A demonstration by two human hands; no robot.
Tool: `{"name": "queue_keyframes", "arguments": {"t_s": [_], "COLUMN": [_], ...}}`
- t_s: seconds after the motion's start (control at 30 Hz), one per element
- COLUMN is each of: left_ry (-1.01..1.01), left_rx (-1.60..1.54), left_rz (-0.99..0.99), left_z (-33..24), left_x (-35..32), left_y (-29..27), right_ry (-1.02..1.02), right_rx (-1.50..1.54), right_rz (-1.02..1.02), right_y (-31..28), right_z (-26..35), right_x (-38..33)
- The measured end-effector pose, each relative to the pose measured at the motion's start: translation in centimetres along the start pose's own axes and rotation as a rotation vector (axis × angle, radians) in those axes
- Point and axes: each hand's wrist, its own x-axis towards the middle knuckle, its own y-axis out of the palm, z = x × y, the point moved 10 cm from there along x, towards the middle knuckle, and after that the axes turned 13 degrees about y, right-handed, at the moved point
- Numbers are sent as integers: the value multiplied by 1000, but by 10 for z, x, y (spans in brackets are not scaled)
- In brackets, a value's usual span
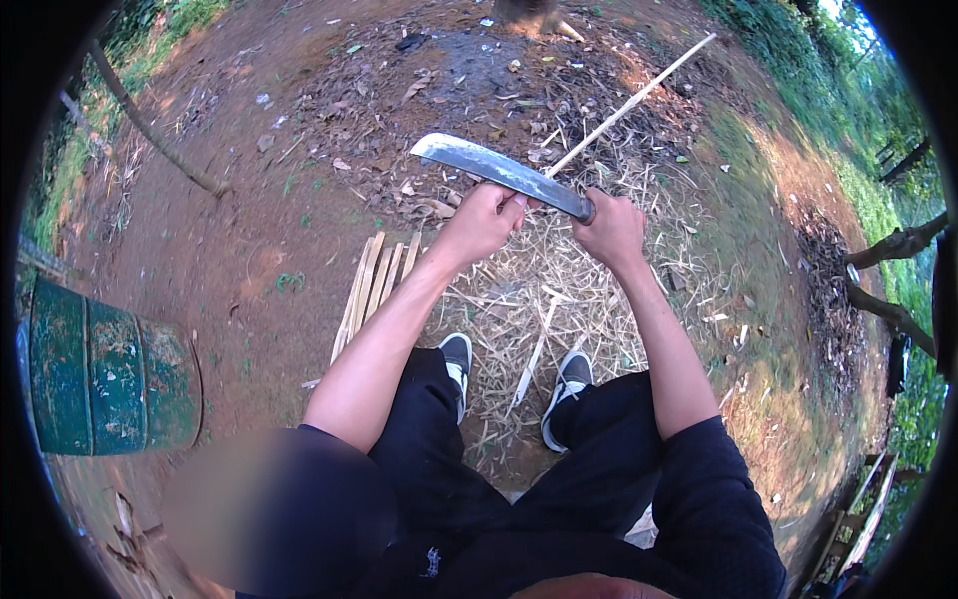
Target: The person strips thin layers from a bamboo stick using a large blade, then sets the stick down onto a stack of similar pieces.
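Observation:
My right hand point(613, 232) is wrapped round the handle of a machete point(497, 170), its broad dark blade pointing left with a worn, pale edge. My left hand point(483, 226) is closed just below the blade. It grips the near end of a long, pale bamboo strip point(639, 98), which slants away to the far right. The blade crosses over the strip close to my left fingers and hides part of it. Whether the edge touches the strip, I cannot tell. Thin curled shavings point(599, 314) cover the ground under both hands.
Several cut strips point(371, 285) lie side by side left of my feet, partly behind my left forearm. A rusty green metal drum point(115, 369) is at the left. Beyond my hands is bare soil with dry leaves point(419, 85); branches point(898, 245) reach in from the right.

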Motion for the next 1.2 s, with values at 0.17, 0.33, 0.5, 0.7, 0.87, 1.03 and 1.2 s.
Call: {"name": "queue_keyframes", "arguments": {"t_s": [0.17, 0.33, 0.5, 0.7, 0.87, 1.03, 1.2], "left_ry": [-50, -134, -96, -84, -17, -19, -97], "left_rx": [33, 36, 7, -15, 16, -30, -18], "left_rz": [-27, -69, -95, -44, -6, -21, 35], "left_z": [5, -3, 11, 17, 6, 4, 13], "left_x": [-8, -35, -30, -16, -6, -10, -10], "left_y": [-15, -56, -67, -36, -13, -9, -12], "right_ry": [52, 545, 689, 337, 35, -65, 62], "right_rx": [-12, 53, 122, 408, 347, 111, 6], "right_rz": [22, -199, -335, -160, 153, 68, 83], "right_y": [9, -41, -51, -40, 17, 23, 24], "right_z": [-18, -146, -196, -79, -11, 12, -22], "right_x": [11, 23, 9, 7, -6, -11, 6]}}
